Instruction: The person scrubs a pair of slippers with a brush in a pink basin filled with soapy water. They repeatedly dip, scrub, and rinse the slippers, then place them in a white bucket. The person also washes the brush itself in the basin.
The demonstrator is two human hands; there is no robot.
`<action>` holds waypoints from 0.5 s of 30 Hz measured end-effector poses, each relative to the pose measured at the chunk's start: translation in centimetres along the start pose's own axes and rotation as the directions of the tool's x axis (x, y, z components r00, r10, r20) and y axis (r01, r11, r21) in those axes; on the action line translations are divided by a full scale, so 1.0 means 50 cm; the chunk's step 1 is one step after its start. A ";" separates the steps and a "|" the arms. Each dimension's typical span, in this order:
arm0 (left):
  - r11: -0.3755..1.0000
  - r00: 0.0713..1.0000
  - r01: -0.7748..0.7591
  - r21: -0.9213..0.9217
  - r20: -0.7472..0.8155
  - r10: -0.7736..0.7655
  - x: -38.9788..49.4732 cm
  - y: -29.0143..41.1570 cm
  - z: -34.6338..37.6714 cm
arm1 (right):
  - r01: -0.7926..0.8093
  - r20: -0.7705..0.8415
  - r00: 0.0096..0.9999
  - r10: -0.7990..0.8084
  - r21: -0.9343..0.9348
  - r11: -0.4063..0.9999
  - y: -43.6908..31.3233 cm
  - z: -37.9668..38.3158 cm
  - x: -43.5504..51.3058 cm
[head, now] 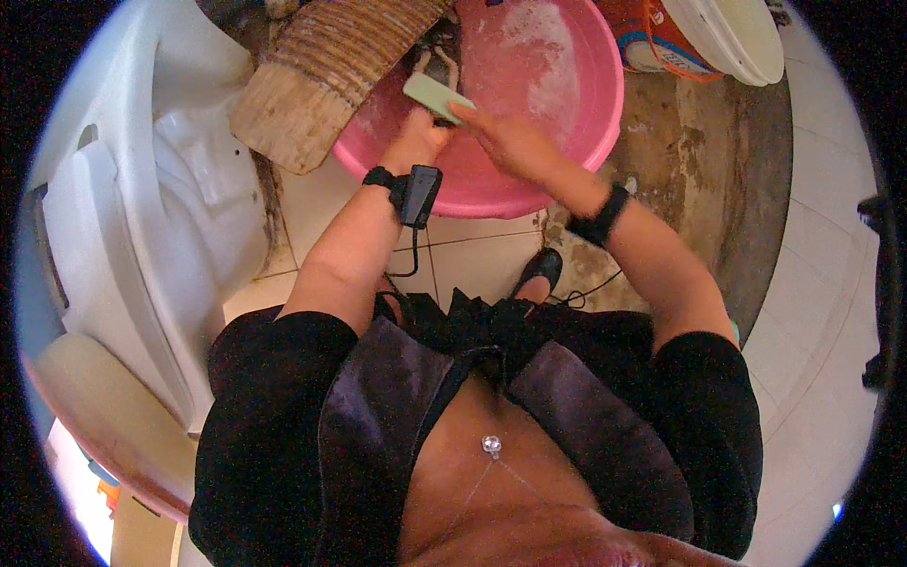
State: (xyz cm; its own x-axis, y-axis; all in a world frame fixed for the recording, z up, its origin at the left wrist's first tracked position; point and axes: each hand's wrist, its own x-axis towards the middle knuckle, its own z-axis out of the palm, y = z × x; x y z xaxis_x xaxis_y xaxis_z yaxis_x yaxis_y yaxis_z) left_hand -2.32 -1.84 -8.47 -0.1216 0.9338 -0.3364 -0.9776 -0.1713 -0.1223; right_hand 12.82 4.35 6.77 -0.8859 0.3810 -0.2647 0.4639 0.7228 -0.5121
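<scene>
Over the near left part of a pink plastic basin (489,202) are both hands. My right hand (496,138) grips one end of a pale green block (439,96), perhaps a bar of soap. My left hand (421,135) is just below the block, closed on a dark item whose shape is mostly hidden. Light straps or cords (443,60) show beyond the block, beside a dark item in the basin. A ridged wooden washboard (305,106) leans at the basin's left rim.
A white toilet (205,177) stands at the left. At the upper right, a white-rimmed bucket (744,42) with an orange handle sits on a stained round surface (708,212). A foot in a black shoe (542,269) and a black cable (414,251) are near the basin.
</scene>
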 end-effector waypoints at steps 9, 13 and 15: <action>0.988 0.907 0.014 0.154 -0.418 0.053 -0.014 0.013 0.021 | -0.108 -0.187 0.976 0.113 0.035 0.994 0.002 0.021 0.113; 0.575 0.955 -0.152 0.804 -0.030 0.294 -0.013 -0.006 0.011 | 0.069 -0.079 0.994 -0.069 -0.012 0.998 -0.004 -0.021 0.035; 0.977 0.901 0.150 0.154 -0.428 -0.071 -0.005 -0.009 0.009 | -0.087 -0.026 0.996 0.084 -0.155 0.984 0.030 -0.043 0.032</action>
State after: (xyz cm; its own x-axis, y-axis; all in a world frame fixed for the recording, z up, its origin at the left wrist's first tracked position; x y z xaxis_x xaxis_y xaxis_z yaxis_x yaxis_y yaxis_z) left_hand -1.96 -1.87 -7.89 0.0333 0.7189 -0.6943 -0.9994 0.0214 -0.0258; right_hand 12.10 7.29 7.32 -0.8435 0.4549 -0.2857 0.5340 0.7675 -0.3547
